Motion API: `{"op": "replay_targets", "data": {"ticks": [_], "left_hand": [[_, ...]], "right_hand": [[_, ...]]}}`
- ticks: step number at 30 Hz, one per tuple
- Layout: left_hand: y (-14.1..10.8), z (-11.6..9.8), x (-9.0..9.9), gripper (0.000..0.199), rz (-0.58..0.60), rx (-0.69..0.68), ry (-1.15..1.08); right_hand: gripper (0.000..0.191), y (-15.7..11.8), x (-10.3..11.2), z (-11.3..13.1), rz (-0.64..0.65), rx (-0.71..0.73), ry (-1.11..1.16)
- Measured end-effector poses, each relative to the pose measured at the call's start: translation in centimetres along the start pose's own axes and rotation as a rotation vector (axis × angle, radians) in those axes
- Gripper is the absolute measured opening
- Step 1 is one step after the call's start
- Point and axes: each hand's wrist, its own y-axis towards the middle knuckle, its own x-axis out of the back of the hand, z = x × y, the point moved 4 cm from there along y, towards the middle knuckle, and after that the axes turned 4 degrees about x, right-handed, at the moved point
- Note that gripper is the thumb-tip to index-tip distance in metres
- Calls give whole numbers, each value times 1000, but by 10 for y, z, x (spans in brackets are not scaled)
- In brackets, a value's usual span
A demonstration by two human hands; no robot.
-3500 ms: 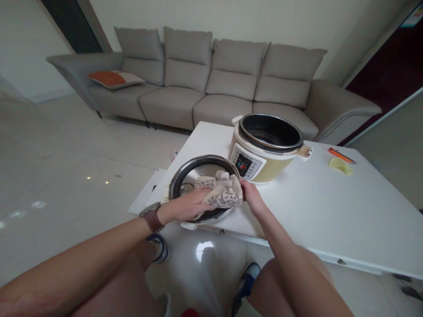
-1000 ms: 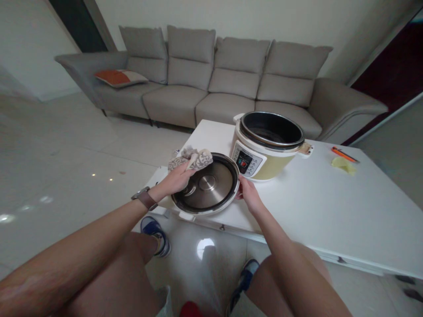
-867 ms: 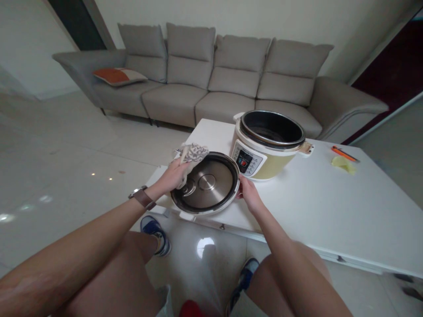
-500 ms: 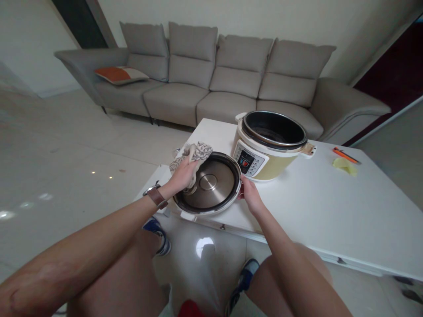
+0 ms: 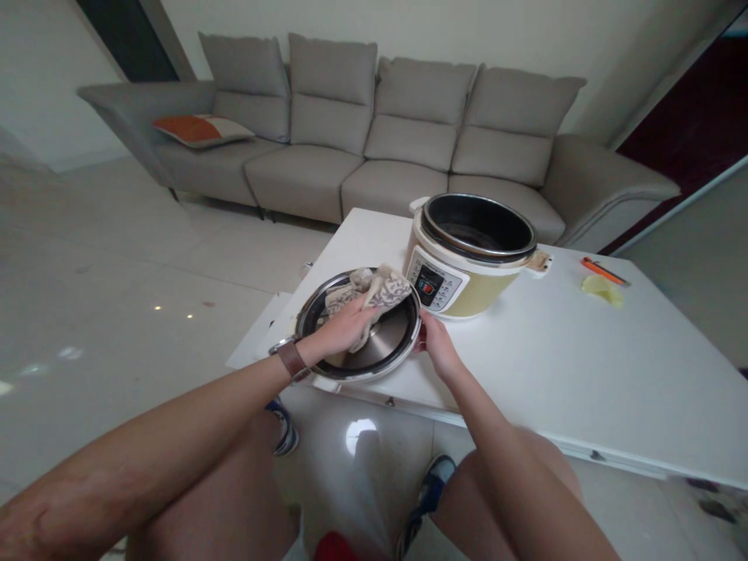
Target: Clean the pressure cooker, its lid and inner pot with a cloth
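Observation:
A round pot lid [image 5: 389,345] with a metallic inner face and a dark ring lies inner side up at the near edge of the white table. My left hand [image 5: 346,325] presses a patterned cloth [image 5: 386,290] against the lid's inner face. On the lid's right rim, my right hand [image 5: 435,340] grips the edge, its fingers partly hidden beneath. Just behind the lid stands an electric cooker [image 5: 473,265], uncovered, showing its dark inner pot and a front control panel.
The white table [image 5: 561,358] extends right, bearing an orange-handled tool [image 5: 605,271] and a pale yellow-green piece [image 5: 601,291]. Beyond it is a grey sofa [image 5: 397,140] with an orange and white cushion [image 5: 202,130]. My knees are below the table's near edge.
My left hand has moved the cloth from the lid's upper left rim rightward across its inner face. My right hand still holds the right rim. The view has shifted slightly.

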Motion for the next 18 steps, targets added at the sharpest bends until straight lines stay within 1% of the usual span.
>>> {"op": "replay_targets", "data": {"ticks": [3,6,11,15,18], "left_hand": [[-4,-8,-11,56,86,-44,-2],[-5,-13,-14,56,153,-62,-14],[-8,-15,-9,54,245,-47,-1],[-18,-18,-1,50,282,0,50],[-28,-23,6,49,318,49,95]], "right_hand": [[54,1,0,-4,16,-2,40],[54,3,1,-8,21,-10,76],[53,4,0,-11,21,-38,127],[48,0,-2,-7,51,-74,185],[47,-1,-2,-5,59,-82,185]]}}
